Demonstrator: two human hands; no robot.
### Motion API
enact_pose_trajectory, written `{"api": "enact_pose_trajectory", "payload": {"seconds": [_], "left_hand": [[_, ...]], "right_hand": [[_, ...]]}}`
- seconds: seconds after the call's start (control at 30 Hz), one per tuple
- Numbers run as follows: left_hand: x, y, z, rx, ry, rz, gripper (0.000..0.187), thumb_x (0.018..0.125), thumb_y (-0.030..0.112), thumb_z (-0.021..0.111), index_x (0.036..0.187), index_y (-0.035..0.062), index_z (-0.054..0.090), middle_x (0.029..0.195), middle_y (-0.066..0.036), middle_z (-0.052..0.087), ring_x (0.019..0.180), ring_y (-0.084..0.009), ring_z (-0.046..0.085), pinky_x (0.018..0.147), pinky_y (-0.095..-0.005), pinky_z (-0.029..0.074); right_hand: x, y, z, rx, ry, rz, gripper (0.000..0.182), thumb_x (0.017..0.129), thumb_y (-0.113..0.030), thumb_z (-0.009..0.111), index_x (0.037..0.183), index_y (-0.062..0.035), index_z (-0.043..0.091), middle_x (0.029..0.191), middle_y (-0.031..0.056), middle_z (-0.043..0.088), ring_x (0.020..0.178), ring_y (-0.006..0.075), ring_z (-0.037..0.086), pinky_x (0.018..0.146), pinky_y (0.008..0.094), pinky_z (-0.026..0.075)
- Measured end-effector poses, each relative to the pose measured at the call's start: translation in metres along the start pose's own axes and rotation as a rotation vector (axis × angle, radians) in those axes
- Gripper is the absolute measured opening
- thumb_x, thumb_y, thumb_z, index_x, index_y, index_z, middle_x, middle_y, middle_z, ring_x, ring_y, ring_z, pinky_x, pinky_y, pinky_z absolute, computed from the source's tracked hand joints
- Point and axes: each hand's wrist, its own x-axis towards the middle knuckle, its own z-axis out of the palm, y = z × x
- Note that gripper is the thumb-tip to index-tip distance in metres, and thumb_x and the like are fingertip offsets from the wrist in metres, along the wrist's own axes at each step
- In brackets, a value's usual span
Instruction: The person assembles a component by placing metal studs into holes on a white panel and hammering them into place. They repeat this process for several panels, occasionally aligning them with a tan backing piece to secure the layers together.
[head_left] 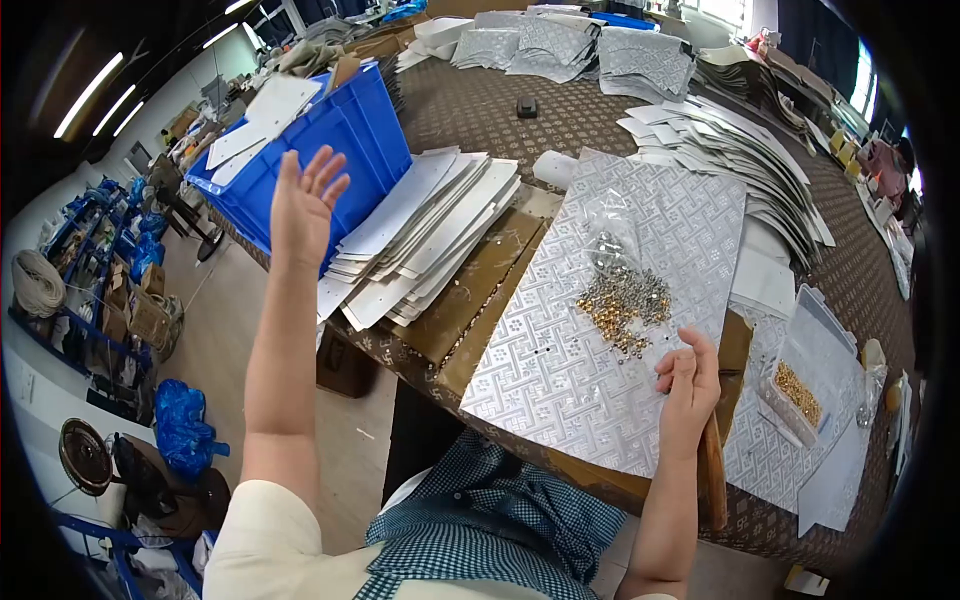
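Rivets (pixel 622 300), small, hard and apt to roll, lie heaped on the silver patterned panel (pixel 560 370) near my right hand (pixel 688 385), whose fingers curl loosely, seemingly empty; pinching singly looks best. My left hand (pixel 303 200) hangs open, holding nothing, before the far-left blue crate (pixel 350 140).

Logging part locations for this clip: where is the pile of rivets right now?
In the head view, the rivets lie on the silver patterned sheet, right of centre, just above the right hand.

one head-worn fisheye view looks forward and down, close over the table (pixel 480 110).
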Motion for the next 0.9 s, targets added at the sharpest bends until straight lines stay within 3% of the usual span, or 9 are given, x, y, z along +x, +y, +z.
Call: {"api": "enact_pose_trajectory", "payload": {"seconds": [0.07, 0.13, 0.2, 0.3, 0.4, 0.43, 0.57, 0.73, 0.9], "left_hand": [[-0.024, -0.032, -0.004, 0.214, -0.074, -0.056, 0.054, 0.105, 0.032, 0.054, 0.149, 0.0028, 0.041, 0.13, -0.016, 0.062, 0.118, -0.0274, 0.062, 0.093, -0.0365, 0.052], [-0.029, -0.059, -0.004, 0.756, -0.252, 0.102, 0.053, 0.1, 0.031, 0.063, 0.143, 0.0005, 0.051, 0.129, -0.014, 0.063, 0.114, -0.0263, 0.063, 0.096, -0.0349, 0.049], [-0.021, -0.077, -0.014, 1.377, -0.394, 0.198, 0.067, 0.094, 0.046, 0.063, 0.145, 0.0034, 0.05, 0.14, -0.018, 0.056, 0.134, -0.0347, 0.046, 0.11, -0.0428, 0.039], [-0.009, -0.103, -0.019, 1.787, -0.324, 0.07, 0.074, 0.093, 0.054, 0.06, 0.148, 0.0052, 0.046, 0.142, -0.019, 0.053, 0.136, -0.0373, 0.043, 0.113, -0.0432, 0.036], [0.005, -0.108, -0.023, 1.806, -0.539, -0.228, 0.071, 0.092, 0.056, 0.057, 0.142, 0.0061, 0.051, 0.138, -0.023, 0.056, 0.127, -0.0425, 0.051, 0.106, -0.0492, 0.043], [-0.005, -0.108, -0.027, 1.803, -0.49, -0.071, 0.059, 0.096, 0.05, 0.053, 0.133, 0.0042, 0.058, 0.132, -0.021, 0.061, 0.12, -0.0422, 0.056, 0.101, -0.0505, 0.046], [-0.031, -0.09, -0.026, 1.677, -0.468, 0.088, 0.042, 0.103, 0.034, 0.046, 0.123, 0.0024, 0.065, 0.123, -0.017, 0.066, 0.114, -0.0378, 0.059, 0.096, -0.0462, 0.048], [-0.105, -0.064, -0.024, 1.454, -0.496, 0.391, 0.036, 0.097, 0.028, 0.06, 0.123, 0.0048, 0.067, 0.121, -0.015, 0.068, 0.112, -0.035, 0.06, 0.095, -0.0441, 0.049], [-0.14, -0.056, -0.011, 1.452, -0.512, 0.323, 0.049, 0.085, 0.04, 0.076, 0.113, 0.0006, 0.072, 0.111, -0.013, 0.068, 0.107, -0.0323, 0.061, 0.093, -0.0432, 0.049]], "right_hand": [[-0.002, -0.004, 0.002, -0.011, 0.009, 0.031, 0.023, 0.105, -0.017, 0.052, 0.118, -0.0003, 0.061, 0.079, 0.0005, 0.058, 0.067, 0.0045, 0.05, 0.06, 0.0197, 0.042], [-0.003, -0.001, 0.002, -0.029, 0.031, 0.016, 0.02, 0.105, -0.016, 0.053, 0.113, 0.0001, 0.063, 0.077, -0.0004, 0.057, 0.067, 0.0045, 0.05, 0.06, 0.0199, 0.042], [-0.003, -0.001, 0.002, -0.055, 0.04, -0.007, 0.019, 0.104, -0.015, 0.054, 0.109, 0.0005, 0.064, 0.076, -0.0011, 0.056, 0.067, 0.0046, 0.05, 0.06, 0.02, 0.042], [-0.001, -0.002, 0.002, -0.085, 0.064, -0.047, 0.017, 0.104, -0.013, 0.055, 0.106, 0.0005, 0.065, 0.074, -0.0016, 0.056, 0.066, 0.0045, 0.049, 0.059, 0.0202, 0.041], [0.003, 0.0, -0.002, -0.113, 0.096, -0.066, 0.016, 0.103, -0.013, 0.056, 0.105, 0.0002, 0.065, 0.073, -0.0017, 0.057, 0.065, 0.0043, 0.049, 0.058, 0.0205, 0.041], [0.004, 0.0, -0.003, -0.119, 0.102, -0.068, 0.016, 0.103, -0.013, 0.056, 0.105, 0.0001, 0.066, 0.073, -0.0017, 0.057, 0.064, 0.0043, 0.05, 0.058, 0.0205, 0.041], [0.003, 0.001, -0.002, -0.129, 0.071, -0.05, 0.016, 0.103, -0.013, 0.057, 0.104, 0.0002, 0.066, 0.073, -0.0016, 0.058, 0.065, 0.0044, 0.051, 0.058, 0.0205, 0.041], [0.0, -0.002, -0.001, -0.13, 0.067, -0.019, 0.016, 0.103, -0.013, 0.058, 0.104, 0.0004, 0.067, 0.073, -0.001, 0.058, 0.066, 0.0044, 0.052, 0.059, 0.0205, 0.041], [0.0, 0.002, -0.001, -0.086, 0.067, -0.038, 0.016, 0.103, -0.013, 0.058, 0.104, 0.0005, 0.067, 0.073, -0.0008, 0.058, 0.066, 0.0042, 0.052, 0.059, 0.0205, 0.041]]}}
